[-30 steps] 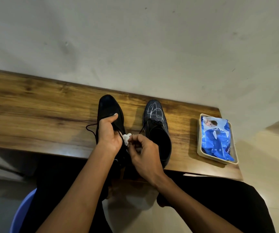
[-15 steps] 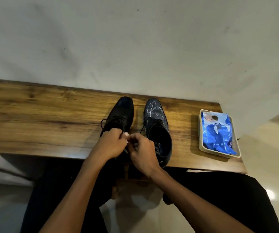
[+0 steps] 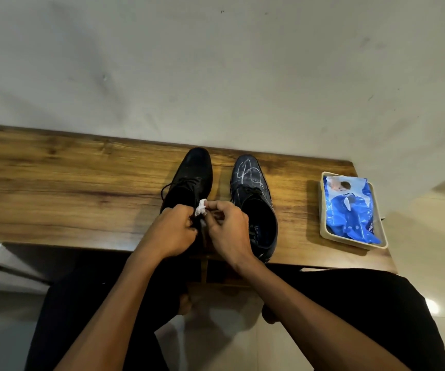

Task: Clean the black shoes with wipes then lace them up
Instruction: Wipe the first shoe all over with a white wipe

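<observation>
Two black lace-up shoes stood side by side on the wooden worktop [image 3: 82,188], toes toward the wall. The left shoe [image 3: 193,175] looked dark and clean at the toe; the right shoe [image 3: 250,183] carried white scribbled marks across its toe and vamp, so by my judgement it had yet to be wiped. The left hand [image 3: 171,234] lay over the left shoe's opening, fingers curled in and apparently pinching something dark there — probably a lace end, though that could not be made out. The right hand [image 3: 228,228] pinched a small crumpled white wipe [image 3: 200,207] between thumb and forefinger, just beside the left hand.

The wipe looked soft, damp and limp, so it would need bunching to give a firm rubbing face. The shoes seemed stiff at toe and heel but pliable round the opening; I would steady one by the heel or collar. The thin lace [image 3: 166,187] would slip and flop — best taken near its tip.

Well apart to the right, a blue pack of wipes [image 3: 349,210] lay in a shallow beige tray [image 3: 323,226].
</observation>
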